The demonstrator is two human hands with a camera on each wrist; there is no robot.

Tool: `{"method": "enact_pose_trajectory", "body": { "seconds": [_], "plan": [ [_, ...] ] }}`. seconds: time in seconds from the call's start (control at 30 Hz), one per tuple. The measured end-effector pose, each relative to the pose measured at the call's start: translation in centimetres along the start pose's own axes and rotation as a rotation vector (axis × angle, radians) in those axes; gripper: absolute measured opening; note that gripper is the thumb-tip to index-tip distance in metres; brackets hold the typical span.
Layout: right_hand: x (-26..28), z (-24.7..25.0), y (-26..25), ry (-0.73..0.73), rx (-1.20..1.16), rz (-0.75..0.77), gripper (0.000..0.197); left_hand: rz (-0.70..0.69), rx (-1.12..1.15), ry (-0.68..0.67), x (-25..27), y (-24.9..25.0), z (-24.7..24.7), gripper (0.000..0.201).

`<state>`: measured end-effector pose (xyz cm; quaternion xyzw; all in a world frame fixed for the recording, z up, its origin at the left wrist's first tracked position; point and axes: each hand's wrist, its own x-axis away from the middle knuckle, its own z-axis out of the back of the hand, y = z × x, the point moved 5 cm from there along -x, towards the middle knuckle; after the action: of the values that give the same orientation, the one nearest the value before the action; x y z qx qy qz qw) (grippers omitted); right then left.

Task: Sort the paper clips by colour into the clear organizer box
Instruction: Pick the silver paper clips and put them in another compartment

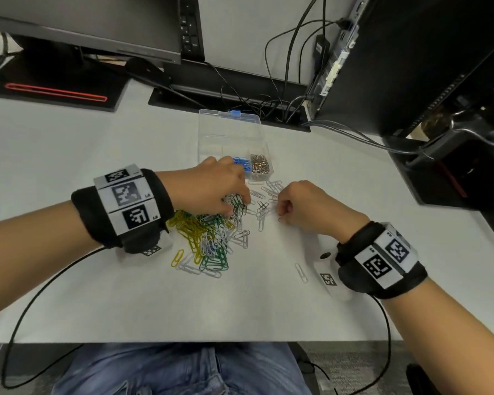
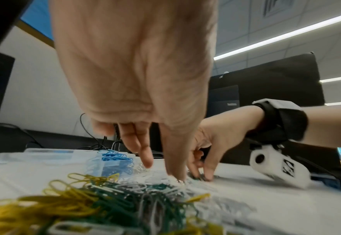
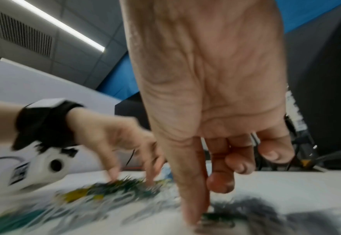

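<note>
A mixed pile of yellow, green and white paper clips lies mid-table. Behind it stands the clear organizer box, lid open, with blue clips and silver clips in its two near compartments. My left hand reaches down onto the far edge of the pile, its spread, fairly straight fingers touching clips. My right hand is curled just right of the pile, and its thumb and fingers pinch a dark green clip against the table. Loose white clips are scattered between the two hands.
A single white clip lies near my right wrist. A monitor base with a red outline stands at the back left. Cables run behind the box. A black computer tower stands at the right. The table's front edge is near my lap.
</note>
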<state>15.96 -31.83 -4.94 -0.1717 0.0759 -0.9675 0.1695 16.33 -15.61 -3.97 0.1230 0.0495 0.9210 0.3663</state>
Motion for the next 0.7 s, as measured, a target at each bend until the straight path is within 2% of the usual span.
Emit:
{"method": "enact_pose_trajectory", "body": {
  "seconds": [0.07, 0.17, 0.3, 0.4, 0.57, 0.7],
  "plan": [
    [0.1, 0.6, 0.7, 0.036, -0.069, -0.012, 0.019, -0.05, -0.058, -0.049, 0.4, 0.2, -0.7, 0.041],
    [0.2, 0.6, 0.8, 0.031, -0.098, 0.026, 0.027, -0.049, -0.173, -0.049, 0.6, 0.3, -1.2, 0.046],
    [-0.2, -0.1, 1.0, 0.02, -0.046, 0.045, 0.024, -0.03, -0.178, -0.014, 0.0, 0.5, -0.8, 0.046],
    [-0.6, -0.2, 1.2, -0.004, -0.034, 0.019, 0.019, -0.034, -0.098, 0.014, -0.5, 0.7, -0.4, 0.043],
    [-1.0, -0.2, 1.1, -0.067, -0.003, -0.018, 0.019, -0.035, -0.092, -0.013, -1.8, 1.4, -0.8, 0.034],
    [-1.2, -0.8, 1.4, -0.086, 0.031, -0.022, 0.028, 0.021, -0.07, 0.078, -3.6, 2.0, 0.0, 0.019]
  ]
}}
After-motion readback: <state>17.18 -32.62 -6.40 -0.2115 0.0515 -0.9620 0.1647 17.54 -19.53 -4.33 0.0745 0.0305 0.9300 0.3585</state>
